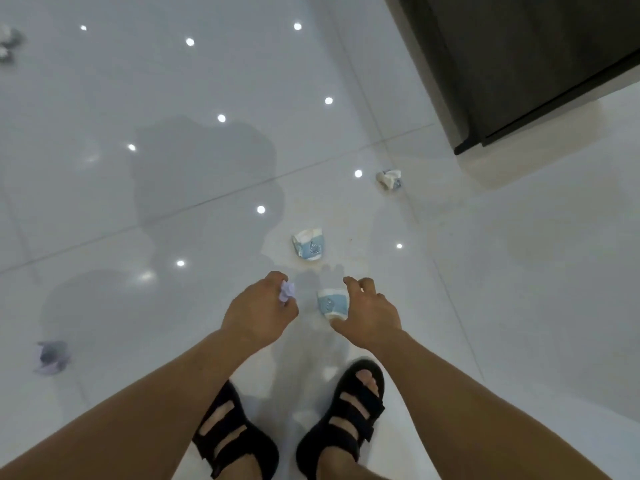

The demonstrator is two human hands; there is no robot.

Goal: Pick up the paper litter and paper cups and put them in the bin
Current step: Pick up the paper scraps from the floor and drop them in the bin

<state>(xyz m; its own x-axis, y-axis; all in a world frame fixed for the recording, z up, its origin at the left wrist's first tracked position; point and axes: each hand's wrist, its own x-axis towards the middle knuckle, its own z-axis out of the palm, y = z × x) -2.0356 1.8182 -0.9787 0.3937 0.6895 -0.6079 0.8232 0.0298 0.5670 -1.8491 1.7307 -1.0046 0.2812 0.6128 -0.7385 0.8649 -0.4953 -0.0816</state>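
Clearing litter from the tiled floor (519, 271); no bin in view.
The right hand (367, 310) curves around a paper cup (331, 304), thumb at its base, grip unclear: squeeze its wall lightly. The left hand (258, 308) pinches a purple paper wad (287, 292).

I see a lilac wad (287, 292) pinched in my left grip (258, 308), and a white, blue-printed cup (332, 304) held on its side in my right grip (369, 311). A crushed second cup (309, 244) lies on the floor (519, 271) just ahead, and a third cup (389, 180) lies farther right. A second wad (52, 356) lies far left, with pale wads (8, 43) at top left.
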